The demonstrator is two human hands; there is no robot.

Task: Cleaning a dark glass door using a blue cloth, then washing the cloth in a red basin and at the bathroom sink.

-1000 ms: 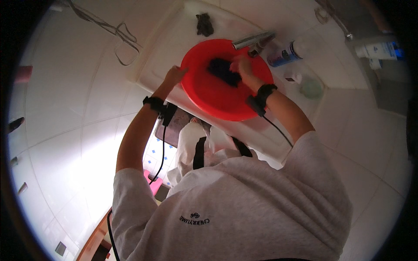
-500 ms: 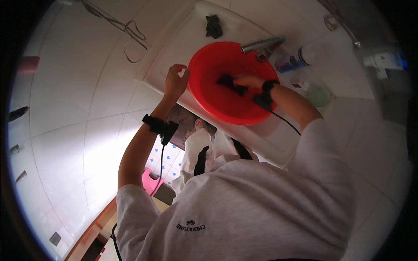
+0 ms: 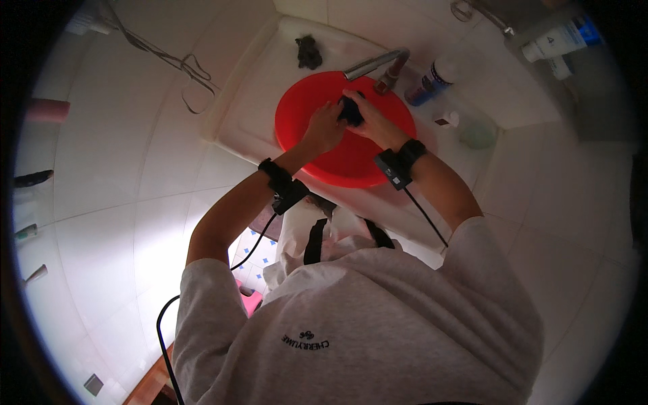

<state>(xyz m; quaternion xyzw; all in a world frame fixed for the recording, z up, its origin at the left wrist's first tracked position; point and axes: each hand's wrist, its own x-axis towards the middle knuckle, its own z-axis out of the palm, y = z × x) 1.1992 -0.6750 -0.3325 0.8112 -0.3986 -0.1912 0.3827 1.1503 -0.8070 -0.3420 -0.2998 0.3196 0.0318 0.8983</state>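
Note:
Over the red basin [image 3: 297, 101], a small dark bunched cloth [image 3: 350, 111] is squeezed between my two hands. My left hand [image 3: 326, 127] closes on it from the left. From the other side my right hand [image 3: 371, 121] grips it, fingers bent around the top. What kind of cloth it is cannot be made out. Inside the white sink [image 3: 236, 111] stands the basin, under a metal faucet [image 3: 372, 64]. A second dark crumpled cloth [image 3: 308, 52] lies on the sink's far left surface.
Right of the faucet stands a blue canister with a white top [image 3: 430, 82]. Beyond it are a small white container [image 3: 447, 119] and a pale green dish [image 3: 477, 133]. Tubes [image 3: 555, 40] rest on a shelf at upper right. Cords run from both wrist straps.
My left hand has moved from the basin's left rim to over the basin and now meets my right hand. My right hand has brought the dark cloth up and away from the basin's bottom.

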